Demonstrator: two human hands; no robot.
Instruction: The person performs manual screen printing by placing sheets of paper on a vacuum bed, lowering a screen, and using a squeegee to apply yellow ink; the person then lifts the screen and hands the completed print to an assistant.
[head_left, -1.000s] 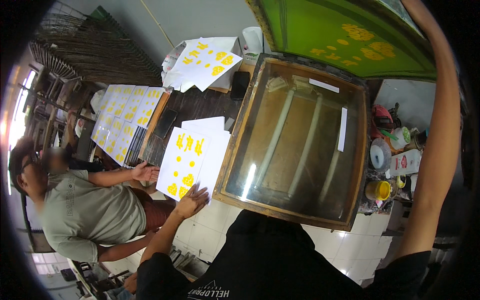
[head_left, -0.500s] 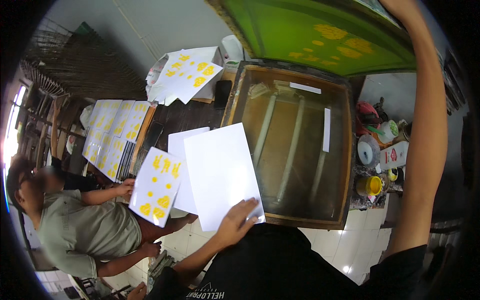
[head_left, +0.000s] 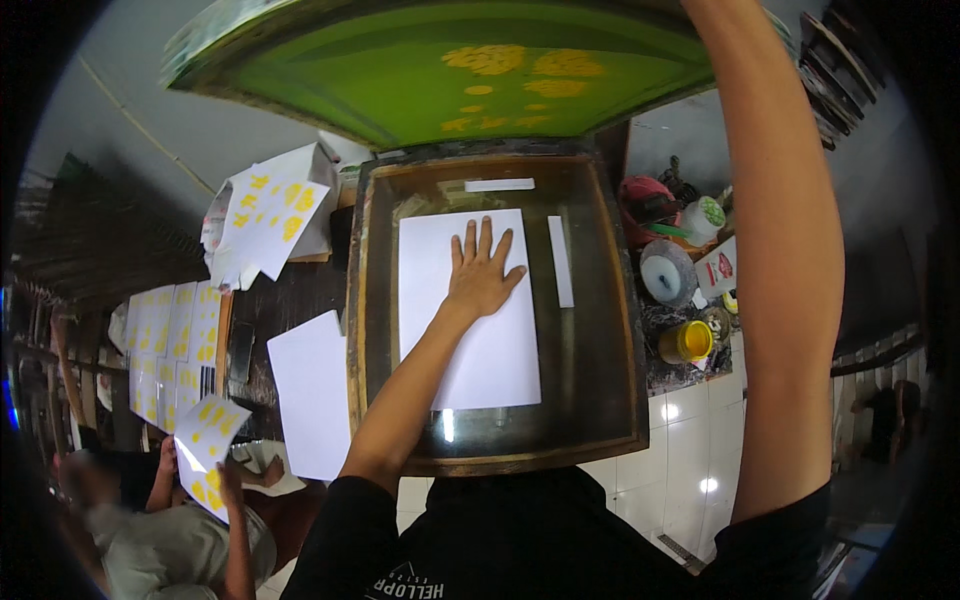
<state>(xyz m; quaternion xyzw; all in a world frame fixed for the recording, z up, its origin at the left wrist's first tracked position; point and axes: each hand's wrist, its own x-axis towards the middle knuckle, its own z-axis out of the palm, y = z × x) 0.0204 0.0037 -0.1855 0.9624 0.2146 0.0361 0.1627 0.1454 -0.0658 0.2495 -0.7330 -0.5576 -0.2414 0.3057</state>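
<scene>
Shifted fully onto the wood-framed glass tabletop [head_left: 590, 390], a smooth, rectangular white sheet [head_left: 500, 350] is laid, partly hidden, beneath the left hand [head_left: 482, 285], fingers spread flat, nothing grasped. The right hand is cropped above; its grip cannot be told. Beyond, white strips [head_left: 561, 262] and a tilted, yellow-patterned green screen [head_left: 345, 80] are seen.

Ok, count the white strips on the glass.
2. One white strip lies crosswise near the far edge of the glass top; the other strip runs lengthwise to the right of the blank white sheet. Any beneath that sheet would be hidden.
</scene>
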